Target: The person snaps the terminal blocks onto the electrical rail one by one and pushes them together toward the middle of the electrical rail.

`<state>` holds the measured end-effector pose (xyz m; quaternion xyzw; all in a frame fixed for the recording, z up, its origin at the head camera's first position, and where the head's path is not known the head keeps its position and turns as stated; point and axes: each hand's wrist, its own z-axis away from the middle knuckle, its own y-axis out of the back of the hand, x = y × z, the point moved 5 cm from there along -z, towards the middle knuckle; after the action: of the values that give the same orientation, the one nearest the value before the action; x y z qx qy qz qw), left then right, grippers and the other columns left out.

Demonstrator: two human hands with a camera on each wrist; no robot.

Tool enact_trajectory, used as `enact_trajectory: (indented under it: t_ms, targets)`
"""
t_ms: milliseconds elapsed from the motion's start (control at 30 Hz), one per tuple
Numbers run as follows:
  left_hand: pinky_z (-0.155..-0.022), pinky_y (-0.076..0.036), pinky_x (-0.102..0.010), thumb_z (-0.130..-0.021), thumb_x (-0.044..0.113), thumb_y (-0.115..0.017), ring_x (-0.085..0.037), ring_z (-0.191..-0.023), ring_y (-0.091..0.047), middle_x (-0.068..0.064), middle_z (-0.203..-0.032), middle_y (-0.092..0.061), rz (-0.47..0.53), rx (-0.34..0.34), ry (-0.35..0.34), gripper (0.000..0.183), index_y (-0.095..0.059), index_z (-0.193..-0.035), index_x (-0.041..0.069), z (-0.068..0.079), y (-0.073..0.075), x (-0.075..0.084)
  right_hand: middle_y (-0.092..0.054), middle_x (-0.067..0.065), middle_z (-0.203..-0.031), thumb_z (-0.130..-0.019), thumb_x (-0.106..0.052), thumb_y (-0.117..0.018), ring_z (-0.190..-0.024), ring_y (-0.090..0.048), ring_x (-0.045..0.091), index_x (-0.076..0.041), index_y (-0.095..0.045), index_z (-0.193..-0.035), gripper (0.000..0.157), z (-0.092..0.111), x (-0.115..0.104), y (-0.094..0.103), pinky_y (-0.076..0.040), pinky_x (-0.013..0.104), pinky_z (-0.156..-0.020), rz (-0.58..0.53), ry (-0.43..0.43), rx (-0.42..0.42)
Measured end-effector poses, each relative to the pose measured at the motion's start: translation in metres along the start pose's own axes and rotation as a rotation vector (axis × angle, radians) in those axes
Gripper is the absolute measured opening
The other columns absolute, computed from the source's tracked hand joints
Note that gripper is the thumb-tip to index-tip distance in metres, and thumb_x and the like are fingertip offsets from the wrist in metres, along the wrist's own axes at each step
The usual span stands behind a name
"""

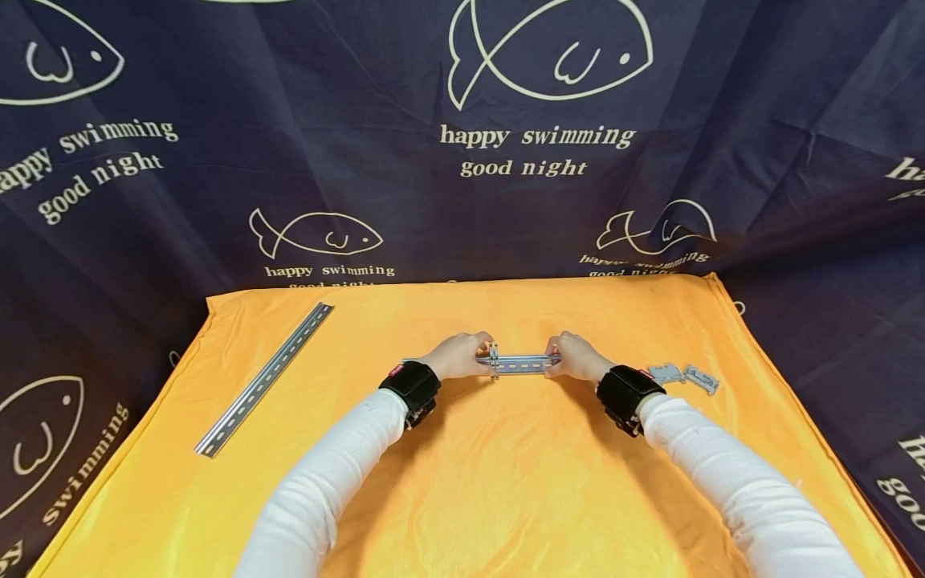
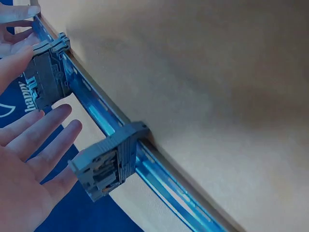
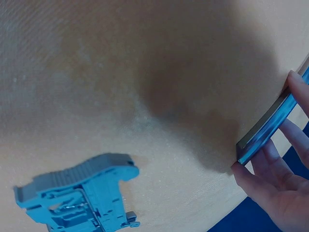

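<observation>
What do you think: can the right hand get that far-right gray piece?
Probably yes: nothing covers the gray piece, which lies near the right hand, though that hand holds a rail.

We look across a bright orange, glossy fabric cloth point(image 1: 506, 498) towards a dark navy fabric curtain point(image 1: 376, 144) with pale prints.
We find the curtain hanging in soft folds behind the cloth's far edge and along both sides; at the top centre we see a large white-outlined fish drawing point(image 1: 571, 60) facing right, above white lettering point(image 1: 538, 136) reading "happy swimming good night". Lower down we make out two smaller fish outlines point(image 1: 318, 233), the right one bent by a fold, while in both wrist views the cloth looks dull and brownish.
</observation>
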<state>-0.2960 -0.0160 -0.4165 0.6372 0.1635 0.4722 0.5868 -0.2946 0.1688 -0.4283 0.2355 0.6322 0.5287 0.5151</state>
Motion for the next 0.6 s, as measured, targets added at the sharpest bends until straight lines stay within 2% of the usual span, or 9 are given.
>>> enact_trajectory:
  t_ms: [300,500,600]
  targets:
    - [-0.086,-0.041,-0.033,-0.077,0.038,-0.065,-0.022,-0.104,-0.054,-0.012,-0.114,-0.057,0.028,-0.017,0.026,0.063,-0.044,-0.127,0.005,0.006,0.006,-0.009,-0.052,0.009,-0.078,-0.067,-0.012,-0.075,-0.071,-0.044,0.020,0.001,-0.059,-0.084,0.027,-0.001,0.001,-0.001,-0.036,0.032,-0.069,-0.001,-0.011,-0.001]
    - [-0.086,-0.041,-0.033,-0.079,0.031,-0.065,-0.023,-0.102,-0.054,-0.012,-0.114,-0.057,0.024,-0.030,0.049,0.056,-0.046,-0.126,0.006,0.013,0.014,-0.016,-0.053,0.010,-0.079,-0.068,-0.012,-0.075,-0.071,-0.044,0.020,0.002,-0.059,-0.085,0.027,-0.001,0.000,-0.001,-0.036,0.032,-0.069,-0.004,-0.008,-0.004]
    - [-0.085,-0.041,-0.034,-0.080,0.030,-0.065,-0.022,-0.096,-0.057,-0.013,-0.114,-0.056,0.018,-0.031,0.056,0.055,-0.046,-0.126,0.006,0.016,0.018,-0.019,-0.053,0.010,-0.079,-0.067,-0.011,-0.075,-0.070,-0.044,0.020,0.001,-0.059,-0.084,0.027,0.000,0.000,-0.001,-0.036,0.032,-0.069,-0.010,-0.018,-0.004]
